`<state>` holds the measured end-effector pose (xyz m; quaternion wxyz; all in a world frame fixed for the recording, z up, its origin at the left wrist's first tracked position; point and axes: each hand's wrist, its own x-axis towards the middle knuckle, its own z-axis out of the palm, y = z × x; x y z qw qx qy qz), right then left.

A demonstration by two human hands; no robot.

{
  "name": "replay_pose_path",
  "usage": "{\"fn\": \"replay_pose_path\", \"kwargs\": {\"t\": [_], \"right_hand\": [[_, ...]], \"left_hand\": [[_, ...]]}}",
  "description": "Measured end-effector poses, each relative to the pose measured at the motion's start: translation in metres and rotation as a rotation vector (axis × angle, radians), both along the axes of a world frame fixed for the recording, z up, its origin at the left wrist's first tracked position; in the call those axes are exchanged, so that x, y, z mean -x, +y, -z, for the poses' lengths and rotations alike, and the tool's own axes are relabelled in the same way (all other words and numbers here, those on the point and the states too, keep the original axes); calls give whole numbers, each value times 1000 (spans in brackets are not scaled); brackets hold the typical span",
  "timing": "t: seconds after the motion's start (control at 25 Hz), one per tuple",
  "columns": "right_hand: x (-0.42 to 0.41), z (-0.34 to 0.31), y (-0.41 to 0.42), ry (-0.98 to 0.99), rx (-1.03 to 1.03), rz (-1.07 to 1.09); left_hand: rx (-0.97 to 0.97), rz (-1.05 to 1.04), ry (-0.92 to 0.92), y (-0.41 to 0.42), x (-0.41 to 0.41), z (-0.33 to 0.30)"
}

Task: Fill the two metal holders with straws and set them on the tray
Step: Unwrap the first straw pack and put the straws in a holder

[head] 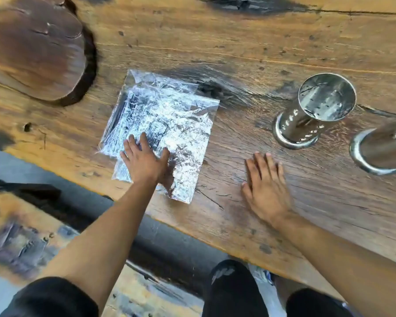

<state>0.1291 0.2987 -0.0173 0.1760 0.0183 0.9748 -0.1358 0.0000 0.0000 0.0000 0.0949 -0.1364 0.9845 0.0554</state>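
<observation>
A: Wooden tray (32, 49) far left of packet. Left hand (144, 160) spread flat on straw packet (160, 131); right hand (264, 184) flat, empty, on counter (284, 53).

B: Two holders (316, 110) right of packet, unfilled. Opening step, likely; next, unseal packet.

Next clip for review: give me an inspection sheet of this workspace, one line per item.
Surface: rough brown wooden table with dark knots and cracks.
Job's things: crinkled clear plastic bag, contents dark but unclear; open perforated metal holder standing empty; second metal holder cut off at the right edge; round dark wooden slab at far left, possibly the tray.
Clutter: nothing seen.
Grippers: left hand flat on the bag's near edge; right hand flat on bare table, holding nothing.
Cables: nothing seen.
Surroundings: wooden bench below the table; the person's dark shorts and a shoe.
</observation>
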Motion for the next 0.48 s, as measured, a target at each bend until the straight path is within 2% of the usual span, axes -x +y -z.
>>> {"fn": "replay_pose_path", "kwargs": {"t": [0.16,0.48], "right_hand": [[7,19,-6,83,-91,56],[4,32,-5,129,-114,57]], "left_hand": [[44,75,11,-16,30,19],[38,237,60,-9,11,49]]}}
